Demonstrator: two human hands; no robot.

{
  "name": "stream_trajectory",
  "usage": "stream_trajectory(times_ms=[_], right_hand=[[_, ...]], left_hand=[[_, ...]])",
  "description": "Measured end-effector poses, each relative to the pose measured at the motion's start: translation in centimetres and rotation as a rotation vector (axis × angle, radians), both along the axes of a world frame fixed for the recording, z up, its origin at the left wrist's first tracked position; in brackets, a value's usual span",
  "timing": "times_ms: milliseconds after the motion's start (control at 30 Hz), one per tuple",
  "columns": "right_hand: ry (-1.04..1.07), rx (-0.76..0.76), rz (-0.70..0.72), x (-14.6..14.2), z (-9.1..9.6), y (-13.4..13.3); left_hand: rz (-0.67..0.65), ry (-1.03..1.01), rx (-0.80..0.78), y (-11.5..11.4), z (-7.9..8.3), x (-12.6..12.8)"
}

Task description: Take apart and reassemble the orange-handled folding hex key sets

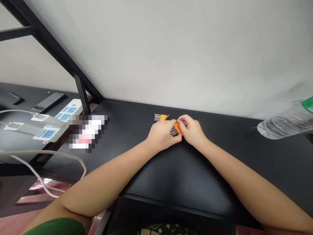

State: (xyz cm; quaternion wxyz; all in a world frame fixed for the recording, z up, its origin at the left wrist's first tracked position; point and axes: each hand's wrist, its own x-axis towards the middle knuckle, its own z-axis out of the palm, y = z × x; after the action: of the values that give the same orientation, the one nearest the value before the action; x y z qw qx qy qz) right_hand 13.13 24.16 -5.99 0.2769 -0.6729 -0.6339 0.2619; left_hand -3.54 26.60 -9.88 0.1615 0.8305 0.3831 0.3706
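Note:
Both my hands meet near the back of a black table (pixel 176 169). My left hand (pixel 162 133) is closed around a small bundle of thin dark metal rods with an orange holder (pixel 176 129). My right hand (pixel 190 129) pinches the same bundle from the right, fingers pressed together at its top. A second bundle of rods with an orange band (pixel 160 117) lies flat on the table just behind my left hand, untouched.
A clear plastic bottle with a green cap (pixel 286 122) lies at the right. White power strips with blue sockets (pixel 58 122) and cables sit at the left beside a black metal frame post (pixel 81 94). A blurred-out patch (pixel 88 132) lies left of my hands. A grey wall rises behind.

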Motion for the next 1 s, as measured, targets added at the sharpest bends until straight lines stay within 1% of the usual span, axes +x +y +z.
stream_trajectory(times_ms=[100,200,333,533,733,833,933,1000], right_hand=[[-0.057,0.036,0.014,0.2,-0.3,0.2],[-0.161,0.080,0.049,0.5,-0.5,0.3],[-0.274,0.068,0.096,0.9,-0.9,0.6],[-0.494,0.044,0.191,1.5,-1.6,0.9],[-0.696,-0.002,0.225,2.8,-1.7,1.2],[-0.786,-0.038,0.217,4.0,-1.4,1.5],[-0.878,-0.075,0.155,5.5,-1.1,1.8],[-0.900,-0.091,0.124,6.2,-0.9,1.9]], left_hand=[[-0.006,0.055,-0.048,0.2,0.2,0.0],[-0.012,0.096,-0.132,0.3,0.6,0.0],[-0.013,0.137,-0.230,0.4,0.9,0.1],[-0.030,0.180,-0.264,0.6,0.8,0.1],[-0.044,0.195,-0.292,0.6,0.7,-0.3],[-0.055,0.207,-0.299,0.7,0.8,-0.8],[-0.068,0.213,-0.309,1.1,0.8,-1.4],[-0.086,0.225,-0.295,1.5,0.6,-1.8]])
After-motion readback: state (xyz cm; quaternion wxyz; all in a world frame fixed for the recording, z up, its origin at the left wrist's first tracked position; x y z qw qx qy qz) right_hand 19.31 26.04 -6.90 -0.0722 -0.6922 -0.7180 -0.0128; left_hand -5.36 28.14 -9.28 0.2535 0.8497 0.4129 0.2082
